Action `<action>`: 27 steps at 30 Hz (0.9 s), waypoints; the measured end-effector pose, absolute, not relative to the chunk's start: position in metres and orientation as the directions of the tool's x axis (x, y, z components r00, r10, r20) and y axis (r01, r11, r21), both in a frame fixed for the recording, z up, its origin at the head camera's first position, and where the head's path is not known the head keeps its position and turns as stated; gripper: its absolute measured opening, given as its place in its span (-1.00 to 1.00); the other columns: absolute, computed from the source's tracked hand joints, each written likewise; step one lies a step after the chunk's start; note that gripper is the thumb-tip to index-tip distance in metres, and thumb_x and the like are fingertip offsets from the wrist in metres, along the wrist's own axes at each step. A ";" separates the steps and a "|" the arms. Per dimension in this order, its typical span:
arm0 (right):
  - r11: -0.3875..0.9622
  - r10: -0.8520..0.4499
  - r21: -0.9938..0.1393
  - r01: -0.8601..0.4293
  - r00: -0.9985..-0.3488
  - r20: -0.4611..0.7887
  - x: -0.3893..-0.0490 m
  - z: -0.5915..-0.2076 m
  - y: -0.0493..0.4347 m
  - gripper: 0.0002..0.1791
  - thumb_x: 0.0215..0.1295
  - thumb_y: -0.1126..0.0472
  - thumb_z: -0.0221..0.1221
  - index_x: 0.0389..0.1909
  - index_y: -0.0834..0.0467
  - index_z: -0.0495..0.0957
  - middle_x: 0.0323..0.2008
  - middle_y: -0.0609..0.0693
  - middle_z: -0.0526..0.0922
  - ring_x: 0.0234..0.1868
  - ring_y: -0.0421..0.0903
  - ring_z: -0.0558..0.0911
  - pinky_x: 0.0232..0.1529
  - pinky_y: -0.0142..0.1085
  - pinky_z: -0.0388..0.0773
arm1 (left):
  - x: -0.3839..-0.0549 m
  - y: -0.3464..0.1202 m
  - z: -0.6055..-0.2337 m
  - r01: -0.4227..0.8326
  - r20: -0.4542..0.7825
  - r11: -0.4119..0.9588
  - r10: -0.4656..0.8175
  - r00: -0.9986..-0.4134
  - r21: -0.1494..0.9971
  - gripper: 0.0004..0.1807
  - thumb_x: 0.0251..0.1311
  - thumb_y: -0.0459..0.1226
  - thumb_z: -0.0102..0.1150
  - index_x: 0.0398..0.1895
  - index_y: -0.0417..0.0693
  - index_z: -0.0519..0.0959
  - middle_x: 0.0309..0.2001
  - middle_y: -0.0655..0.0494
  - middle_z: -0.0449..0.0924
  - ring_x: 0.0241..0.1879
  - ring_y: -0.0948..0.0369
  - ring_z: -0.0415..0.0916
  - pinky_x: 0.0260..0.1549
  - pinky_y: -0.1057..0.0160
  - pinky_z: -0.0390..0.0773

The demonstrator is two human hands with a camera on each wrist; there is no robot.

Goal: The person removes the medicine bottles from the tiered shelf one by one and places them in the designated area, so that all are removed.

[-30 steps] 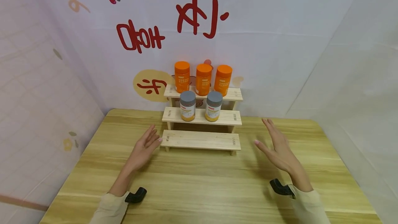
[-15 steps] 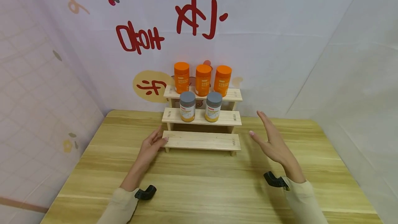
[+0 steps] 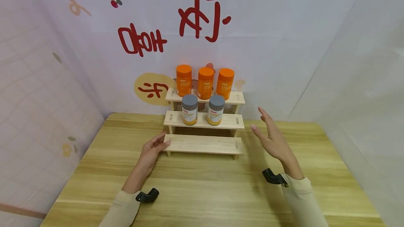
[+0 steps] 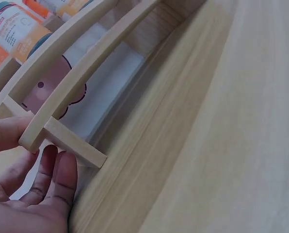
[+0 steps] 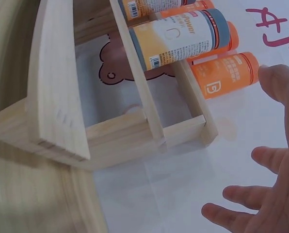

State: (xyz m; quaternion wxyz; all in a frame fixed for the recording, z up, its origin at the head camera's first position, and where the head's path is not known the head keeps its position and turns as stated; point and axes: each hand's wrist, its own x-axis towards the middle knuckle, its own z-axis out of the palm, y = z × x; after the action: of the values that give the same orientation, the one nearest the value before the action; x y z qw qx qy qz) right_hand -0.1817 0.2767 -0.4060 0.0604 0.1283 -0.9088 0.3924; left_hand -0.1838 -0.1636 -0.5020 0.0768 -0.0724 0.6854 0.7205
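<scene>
A three-step wooden display rack point(image 3: 203, 144) stands on the table against the wall. My left hand point(image 3: 149, 155) grips the left end of its lowest step; in the left wrist view the thumb lies on the board and the fingers point(image 4: 64, 177) curl beneath it. Two grey-lidded jars, one left point(image 3: 189, 110) and one right point(image 3: 216, 110), are upright on the middle step. Along the top step stand three orange bottles point(image 3: 206, 84). Held apart from the rack's right side, my right hand point(image 3: 274, 141) has its fingers spread and holds nothing, as the right wrist view also shows.
The wood-grain table point(image 3: 202, 192) meets a white printed wall sheet point(image 3: 268, 62) directly behind the rack. More white sheeting point(image 3: 363, 90) closes off the right, and a patterned sheet point(image 3: 34, 115) the left. A black wrist mount point(image 3: 147, 195) sits at the left cuff.
My left hand has moved right and taken hold of the lowest step's left end. The right hand has shifted left and farther forward, closer to the rack. The rack and its jars stay in place.
</scene>
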 end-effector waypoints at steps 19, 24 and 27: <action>0.519 -0.208 -0.784 -0.341 -0.940 0.270 -0.216 -0.377 0.247 -0.21 0.59 -0.03 0.07 0.65 -0.31 -0.14 0.63 0.06 0.07 0.56 0.26 0.21 0.48 0.37 0.10 | -0.184 -0.173 -0.510 -0.181 -0.144 -0.234 0.165 -0.976 0.955 -0.32 0.46 -0.34 0.17 0.58 -0.10 0.21 -0.01 0.14 0.37 -0.12 0.34 0.51 -0.19 0.37 0.61; 0.487 -0.201 -0.804 -0.341 -0.940 0.277 -0.222 -0.368 0.240 -0.15 0.55 0.00 0.13 0.66 -0.24 -0.14 0.62 0.13 0.08 0.56 0.27 0.21 0.47 0.34 0.15 | -0.185 -0.176 -0.515 -0.168 -0.113 -0.269 0.207 -0.972 0.948 -0.28 0.47 -0.36 0.15 0.61 -0.14 0.13 0.06 0.13 0.44 -0.07 0.34 0.50 -0.18 0.39 0.60; 0.477 -0.188 -0.814 -0.331 -0.943 0.273 -0.228 -0.365 0.235 -0.11 0.52 -0.02 0.17 0.67 -0.18 -0.14 0.62 0.14 0.09 0.56 0.24 0.22 0.47 0.31 0.18 | -0.185 -0.176 -0.516 -0.171 -0.111 -0.279 0.219 -0.970 0.945 -0.26 0.46 -0.36 0.15 0.62 -0.16 0.09 0.08 0.13 0.44 -0.06 0.34 0.50 -0.18 0.39 0.60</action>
State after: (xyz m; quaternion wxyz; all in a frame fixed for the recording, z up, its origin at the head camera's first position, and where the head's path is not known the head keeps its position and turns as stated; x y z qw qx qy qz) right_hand -0.2283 0.2353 -0.3652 0.0732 0.1516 -0.8562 0.4885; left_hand -0.1851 -0.1765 -0.5164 0.1218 0.0204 0.5878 0.7995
